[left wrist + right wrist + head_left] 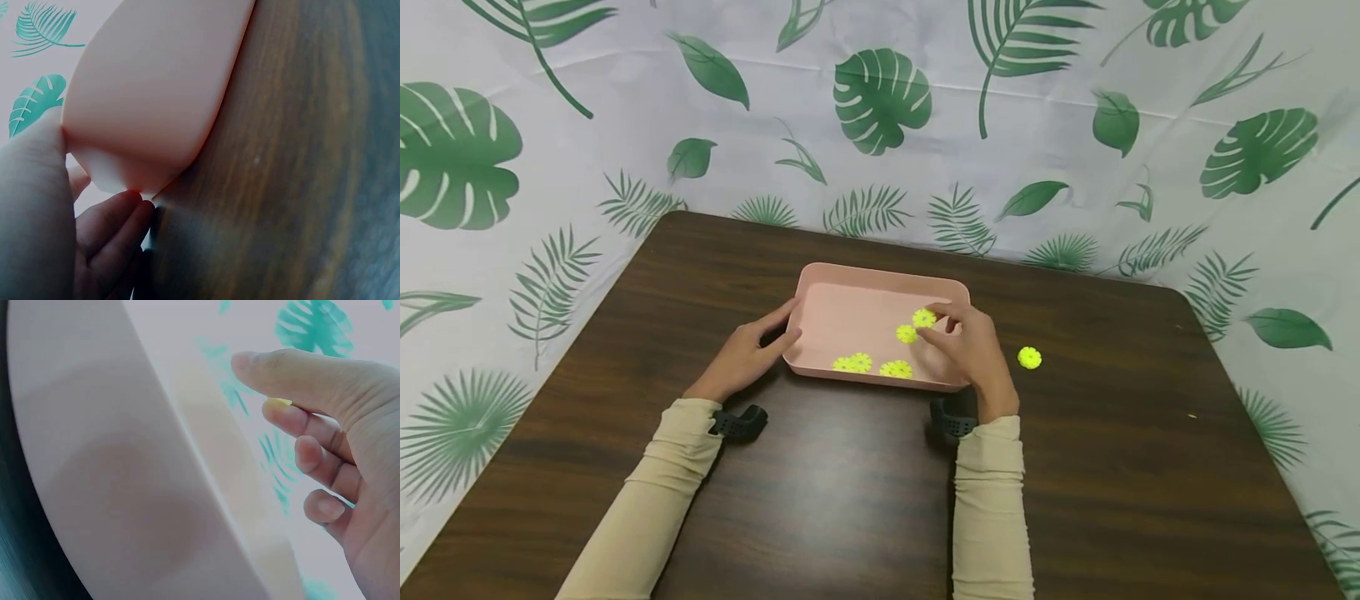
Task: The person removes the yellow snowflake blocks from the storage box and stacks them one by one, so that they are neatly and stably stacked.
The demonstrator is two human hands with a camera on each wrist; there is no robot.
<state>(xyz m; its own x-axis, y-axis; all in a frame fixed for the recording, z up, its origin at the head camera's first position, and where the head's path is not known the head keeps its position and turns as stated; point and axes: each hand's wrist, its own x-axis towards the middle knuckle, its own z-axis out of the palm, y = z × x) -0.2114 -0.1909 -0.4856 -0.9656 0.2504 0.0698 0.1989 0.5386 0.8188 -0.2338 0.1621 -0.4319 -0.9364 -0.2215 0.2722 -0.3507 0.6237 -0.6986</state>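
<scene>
A shallow pink tray (857, 312) lies on the table, with several yellow flower-shaped pieces (897, 369) along its near side. My left hand (743, 354) grips the tray's left end; in the left wrist view its fingers (112, 219) are against the outside wall and the thumb tip is hidden. Over the tray's right part, my right hand (966, 342) pinches a yellow flower piece (924, 318) between thumb and index finger. Only a sliver of yellow (279, 401) shows there in the right wrist view. Another flower piece (907, 334) is just below the thumb tip.
One yellow flower piece (1029, 357) lies on the dark wooden table (1112, 433), right of the tray. A tiny yellowish speck (1192, 416) is farther right. White cloth with green leaves (880, 100) hangs behind the table. Both wrists wear black mounts (741, 422).
</scene>
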